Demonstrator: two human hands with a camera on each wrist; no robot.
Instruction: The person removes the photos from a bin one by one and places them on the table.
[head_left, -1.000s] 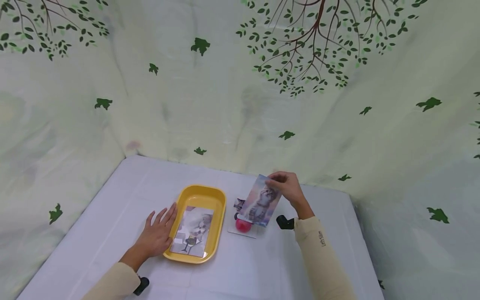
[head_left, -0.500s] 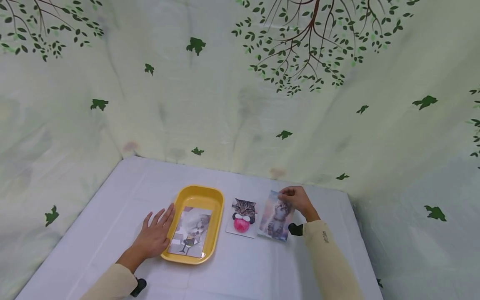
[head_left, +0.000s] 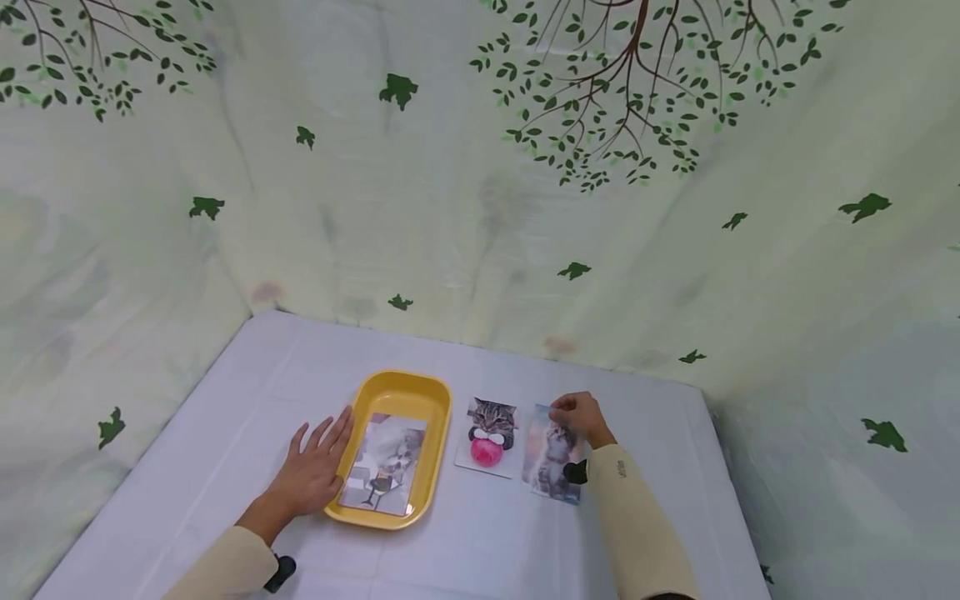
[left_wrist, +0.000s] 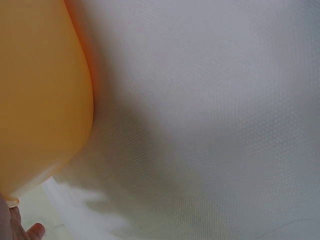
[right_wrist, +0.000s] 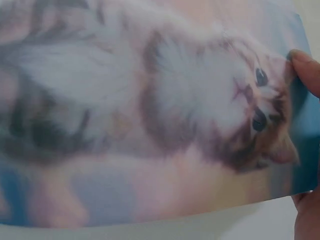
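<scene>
A kitten photo card (head_left: 553,454) with a pink and blue background is pinched at its top edge by my right hand (head_left: 583,418). The right wrist view shows the thumb lying over the kitten card (right_wrist: 200,100) near one end. Just left of it, a second card (head_left: 487,437) with a tabby cat and a pink ball lies on the table. My left hand (head_left: 311,471) rests, fingers spread, along the left rim of a yellow tray (head_left: 401,383). Inside the tray lies a pale photo card (head_left: 386,462) with a grey-white cat and a glass. The left wrist view shows mostly the tray's outer wall (left_wrist: 40,100).
A white cloth covers the table (head_left: 450,558). Behind and at both sides hangs a pale curtain (head_left: 435,208) printed with green leaves and branches, meeting the table's back edge.
My right hand has carried the kitten card off the tabby cat card, to the right and down beside it. The tabby cat card is now uncovered. My left hand has stayed on the tray.
</scene>
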